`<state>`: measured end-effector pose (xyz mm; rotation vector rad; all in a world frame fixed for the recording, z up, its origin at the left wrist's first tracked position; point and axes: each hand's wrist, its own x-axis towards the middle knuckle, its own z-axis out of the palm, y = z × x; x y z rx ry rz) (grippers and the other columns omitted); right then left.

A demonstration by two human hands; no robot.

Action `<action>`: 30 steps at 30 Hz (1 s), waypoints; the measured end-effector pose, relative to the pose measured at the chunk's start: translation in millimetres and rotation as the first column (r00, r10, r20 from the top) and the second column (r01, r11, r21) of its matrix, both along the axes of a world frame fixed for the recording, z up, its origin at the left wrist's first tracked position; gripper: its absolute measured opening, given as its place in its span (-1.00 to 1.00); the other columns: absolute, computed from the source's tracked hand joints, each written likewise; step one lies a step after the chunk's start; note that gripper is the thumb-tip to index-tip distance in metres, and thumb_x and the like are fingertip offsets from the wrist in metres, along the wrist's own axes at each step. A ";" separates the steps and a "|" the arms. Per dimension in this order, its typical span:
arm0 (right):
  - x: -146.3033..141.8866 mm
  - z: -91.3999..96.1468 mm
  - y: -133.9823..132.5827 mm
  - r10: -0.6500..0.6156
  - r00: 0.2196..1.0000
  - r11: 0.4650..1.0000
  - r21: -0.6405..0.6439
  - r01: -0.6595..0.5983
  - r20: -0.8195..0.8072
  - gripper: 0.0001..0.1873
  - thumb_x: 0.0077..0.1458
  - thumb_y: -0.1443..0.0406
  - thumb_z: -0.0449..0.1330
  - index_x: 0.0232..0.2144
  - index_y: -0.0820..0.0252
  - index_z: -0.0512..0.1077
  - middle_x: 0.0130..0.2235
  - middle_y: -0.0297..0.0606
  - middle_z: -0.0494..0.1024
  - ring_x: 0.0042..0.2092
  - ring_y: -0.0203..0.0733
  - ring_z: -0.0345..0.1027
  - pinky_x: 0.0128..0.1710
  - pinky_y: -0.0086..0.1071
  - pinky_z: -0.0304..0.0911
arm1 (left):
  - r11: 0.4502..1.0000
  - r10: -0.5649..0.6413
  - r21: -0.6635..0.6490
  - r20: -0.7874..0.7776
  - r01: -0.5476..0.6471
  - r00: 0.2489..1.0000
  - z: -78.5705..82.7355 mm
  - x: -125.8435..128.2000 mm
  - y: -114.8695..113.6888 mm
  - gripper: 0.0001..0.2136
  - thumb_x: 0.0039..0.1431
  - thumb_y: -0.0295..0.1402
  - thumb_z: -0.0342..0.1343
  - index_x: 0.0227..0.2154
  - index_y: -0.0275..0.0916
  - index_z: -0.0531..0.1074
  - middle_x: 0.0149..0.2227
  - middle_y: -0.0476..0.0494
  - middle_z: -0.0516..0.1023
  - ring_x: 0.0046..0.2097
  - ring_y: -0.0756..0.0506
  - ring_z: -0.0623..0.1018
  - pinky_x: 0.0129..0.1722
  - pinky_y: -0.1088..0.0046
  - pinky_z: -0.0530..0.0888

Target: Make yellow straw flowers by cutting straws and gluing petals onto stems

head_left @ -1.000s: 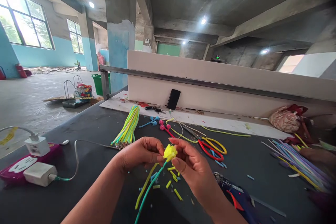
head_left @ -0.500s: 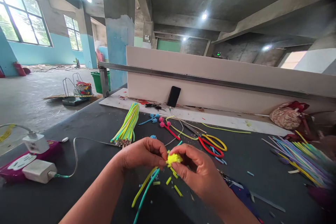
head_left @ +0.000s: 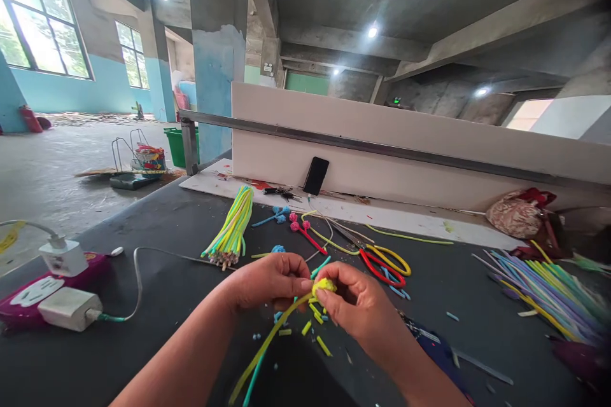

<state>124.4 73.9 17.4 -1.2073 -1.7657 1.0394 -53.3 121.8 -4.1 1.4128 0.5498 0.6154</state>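
Between the thumb and fingers of my right hand (head_left: 351,305) is a small fuzzy yellow ball (head_left: 325,286) of coiled pipe cleaner. A yellow pipe cleaner (head_left: 272,338) runs from the ball down to the left. My left hand (head_left: 279,280) is closed, its thumb and forefinger pinching this strand close beside the ball; the exact grip is partly hidden. A turquoise pipe cleaner (head_left: 255,375) passes below my hands, and its upper end shows beyond them. Short yellow cut pieces (head_left: 323,346) lie on the black table under my fingers.
Scissors (head_left: 384,266) with red and yellow handles, a pink-balled stem (head_left: 310,235) and blue pieces (head_left: 277,216) lie beyond my hands. Pipe-cleaner bundles stand left (head_left: 233,226) and lie right (head_left: 548,292). A phone (head_left: 316,176) leans at the back; a power strip (head_left: 42,292) sits left.
The yellow strand has swung up and now shows running from the ball past my left fingers. Both hands have shifted slightly right, and the ball is turned.
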 end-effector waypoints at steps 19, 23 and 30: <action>5.8 12.4 -8.1 0.067 0.968 0.990 -0.107 -0.095 -0.242 -0.44 -0.05 0.25 0.27 0.00 0.10 0.17 -0.27 -0.29 0.44 -0.32 -0.27 0.32 -0.35 -0.37 0.22 | 0.995 -0.040 -0.090 0.082 0.047 0.996 -0.1 -3.8 2.0 -0.81 -0.11 -0.34 0.26 -0.51 -0.36 0.41 -0.57 -0.01 0.43 -0.65 0.16 0.20 -0.66 0.59 0.05; 11.9 15.2 -12.3 -0.106 0.968 0.994 -0.052 0.097 -0.226 -0.68 -0.03 0.20 0.24 -0.21 0.14 0.31 -0.42 -0.40 0.37 -0.49 -0.37 0.20 -0.51 -0.46 0.16 | 0.992 -0.009 -0.121 0.119 0.024 0.993 0.5 -3.6 1.6 -0.78 -0.08 -0.28 0.24 -0.53 -0.38 0.41 -0.57 -0.04 0.44 -0.68 0.18 0.16 -0.69 0.58 -0.01; 43.3 -7.5 -29.4 -0.342 0.940 0.939 -0.044 0.341 -0.009 -0.72 -0.02 0.07 0.14 -0.52 0.16 0.32 -0.60 -0.45 0.26 -0.62 -0.39 0.09 -0.62 -0.48 0.03 | 0.987 0.048 -0.161 0.139 -0.026 0.989 -0.3 -0.9 1.8 -0.76 -0.08 -0.26 0.23 -0.57 -0.36 0.38 -0.56 -0.07 0.47 -0.70 0.18 0.21 -0.73 0.62 0.01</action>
